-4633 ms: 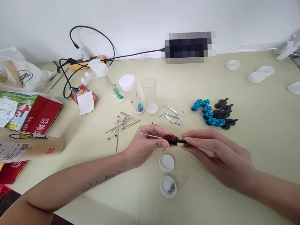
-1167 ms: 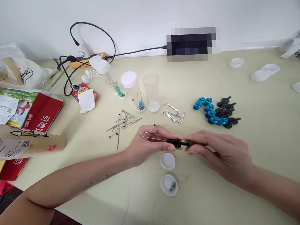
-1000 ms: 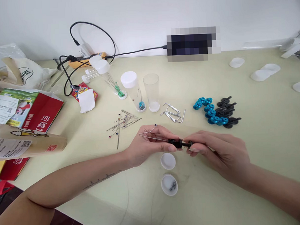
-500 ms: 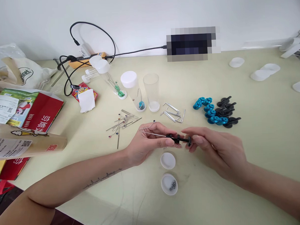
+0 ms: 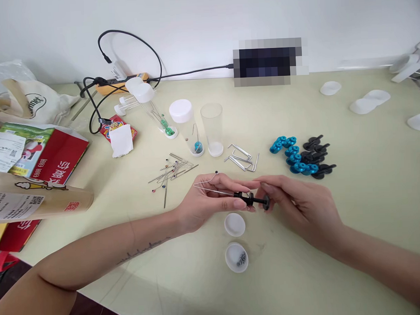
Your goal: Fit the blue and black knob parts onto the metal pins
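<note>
Small black spool-shaped part (image 5: 252, 200) pinched between my left hand (image 5: 205, 205) and my right hand (image 5: 301, 209), held above table. Part lies roughly level: narrow shaft, round flange at right end, blocky end at left. Thin metal wire (image 5: 211, 189) runs from part's left end leftward across my left fingers, bends back on itself, ends in tiny dark bead.

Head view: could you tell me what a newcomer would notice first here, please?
Both hands meet at the table's middle: the left hand and right hand hold a small black spool with a wire. Behind them stand clear tubes; to the right lies a cluster of blue spools.
</note>
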Available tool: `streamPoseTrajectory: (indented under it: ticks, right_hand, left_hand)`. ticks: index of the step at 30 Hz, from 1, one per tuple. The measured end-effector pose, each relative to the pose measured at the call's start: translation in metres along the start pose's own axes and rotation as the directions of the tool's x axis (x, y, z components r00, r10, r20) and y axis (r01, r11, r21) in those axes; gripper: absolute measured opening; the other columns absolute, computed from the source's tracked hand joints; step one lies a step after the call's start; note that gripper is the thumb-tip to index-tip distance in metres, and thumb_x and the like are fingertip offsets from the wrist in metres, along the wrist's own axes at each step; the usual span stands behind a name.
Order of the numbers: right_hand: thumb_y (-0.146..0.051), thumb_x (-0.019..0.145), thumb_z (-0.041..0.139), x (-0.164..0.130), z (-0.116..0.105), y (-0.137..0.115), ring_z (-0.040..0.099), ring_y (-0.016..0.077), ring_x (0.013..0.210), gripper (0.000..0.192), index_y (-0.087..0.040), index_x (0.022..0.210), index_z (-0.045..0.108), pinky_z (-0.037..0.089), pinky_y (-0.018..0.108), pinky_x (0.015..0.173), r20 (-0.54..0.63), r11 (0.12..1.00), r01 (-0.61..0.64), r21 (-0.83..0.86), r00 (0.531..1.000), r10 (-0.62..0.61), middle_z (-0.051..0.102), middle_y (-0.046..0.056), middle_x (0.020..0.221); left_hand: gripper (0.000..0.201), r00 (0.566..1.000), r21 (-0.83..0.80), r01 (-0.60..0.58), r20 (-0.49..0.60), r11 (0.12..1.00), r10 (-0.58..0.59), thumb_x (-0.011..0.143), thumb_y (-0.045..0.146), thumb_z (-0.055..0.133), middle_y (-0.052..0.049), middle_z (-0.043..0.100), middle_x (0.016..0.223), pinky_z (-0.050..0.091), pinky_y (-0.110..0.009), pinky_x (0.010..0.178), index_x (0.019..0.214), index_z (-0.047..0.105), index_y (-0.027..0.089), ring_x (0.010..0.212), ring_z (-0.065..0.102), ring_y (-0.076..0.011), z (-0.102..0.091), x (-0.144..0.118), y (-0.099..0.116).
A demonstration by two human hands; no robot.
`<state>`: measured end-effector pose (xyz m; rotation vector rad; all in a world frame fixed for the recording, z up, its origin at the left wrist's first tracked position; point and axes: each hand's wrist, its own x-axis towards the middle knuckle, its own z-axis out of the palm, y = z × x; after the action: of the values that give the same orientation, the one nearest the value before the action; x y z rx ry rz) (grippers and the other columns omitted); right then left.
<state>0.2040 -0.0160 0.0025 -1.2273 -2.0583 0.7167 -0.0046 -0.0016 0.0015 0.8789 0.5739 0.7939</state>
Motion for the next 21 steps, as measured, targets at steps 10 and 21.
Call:
streamPoseTrajectory:
  ticks: [10,21]
  right_hand:
    - [-0.018,0.088,0.048,-0.0011,-0.0016,-0.0025,0.062,0.0086,0.054,0.014,-0.023,0.091,0.06,0.048,0.018,0.048,-0.011,0.991,-0.12,0.066,0.993,0.121,0.064,-0.004,0.064]
    - [-0.032,0.093,0.042,0.0062,-0.0022,-0.0046,0.062,0.0108,0.053,0.024,-0.02,0.102,0.061,0.055,0.025,0.053,0.015,0.926,-0.23,0.298,0.972,0.236,0.066,0.001,0.069]
  left_hand:
    - [0.021,0.994,0.035,0.051,0.095,0.998,-0.054,0.07,0.008,0.069,-0.011,0.052,0.131,0.056,-0.038,0.084,0.09,0.069,0.015,0.09,0.067,-0.0208,0.002,-0.0026,-0.003]
    - [0.017,0.998,0.018,0.046,-0.034,0.999,-0.045,0.069,0.012,0.071,-0.011,0.055,0.128,0.056,-0.036,0.082,0.086,0.069,0.015,0.092,0.066,-0.0208,0.0027,-0.0014,0.0]
